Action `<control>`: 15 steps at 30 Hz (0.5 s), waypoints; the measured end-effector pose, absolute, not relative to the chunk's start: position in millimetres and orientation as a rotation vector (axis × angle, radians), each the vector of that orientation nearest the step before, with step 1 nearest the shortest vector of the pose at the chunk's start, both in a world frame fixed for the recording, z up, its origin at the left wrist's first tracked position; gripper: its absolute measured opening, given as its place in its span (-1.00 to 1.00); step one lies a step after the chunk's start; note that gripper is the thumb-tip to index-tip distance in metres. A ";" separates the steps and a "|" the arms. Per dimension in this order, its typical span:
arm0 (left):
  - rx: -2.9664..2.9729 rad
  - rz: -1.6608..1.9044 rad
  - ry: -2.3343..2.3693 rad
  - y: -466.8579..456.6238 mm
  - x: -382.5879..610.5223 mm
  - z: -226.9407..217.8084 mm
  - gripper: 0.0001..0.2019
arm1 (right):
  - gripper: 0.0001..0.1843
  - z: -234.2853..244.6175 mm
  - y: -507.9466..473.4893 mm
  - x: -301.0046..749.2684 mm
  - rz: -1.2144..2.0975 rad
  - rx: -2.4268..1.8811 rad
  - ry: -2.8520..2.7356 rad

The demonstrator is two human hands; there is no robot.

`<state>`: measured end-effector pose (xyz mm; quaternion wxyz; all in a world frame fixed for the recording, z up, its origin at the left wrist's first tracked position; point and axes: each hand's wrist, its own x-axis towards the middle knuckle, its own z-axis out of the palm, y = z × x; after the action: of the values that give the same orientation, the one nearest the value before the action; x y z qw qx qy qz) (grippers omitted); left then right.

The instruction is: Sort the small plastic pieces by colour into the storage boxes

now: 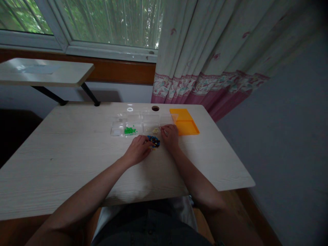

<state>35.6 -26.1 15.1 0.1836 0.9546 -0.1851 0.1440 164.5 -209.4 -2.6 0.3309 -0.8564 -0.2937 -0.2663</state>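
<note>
A small heap of dark, blue and a few yellow pieces lies on the table. The fingers of my left hand reach over the left side of this heap and touch it, somewhat apart. To the right of the heap, my right hand has its thumb and fingertips pinched together at the tray's front edge; whatever is between them is too small to make out. A clear divided plastic tray is just beyond my hands. Green pieces lie in one front compartment, and a few cream pieces in another.
An orange shallow tray sits right of the clear tray. Behind is a round cable hole in the pale wooden table. A raised shelf stands at the back left. A window and a curtain are beyond the table.
</note>
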 end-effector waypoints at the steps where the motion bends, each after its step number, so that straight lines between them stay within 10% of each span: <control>1: 2.694 0.409 -0.521 -26.5 35.4 15.1 -0.77 | -0.82 -2.6 -209.3 164.3 -0.702 -2.231 -0.771; 15: 2.703 0.463 -0.457 -26.7 34.1 16.7 -0.78 | -0.83 -0.1 -208.9 162.2 -0.672 -2.217 -0.783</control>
<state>34.1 -26.7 16.7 0.1796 0.9564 -0.1617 0.1637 162.2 -208.9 -0.1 0.3409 -0.8522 -0.3011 -0.2585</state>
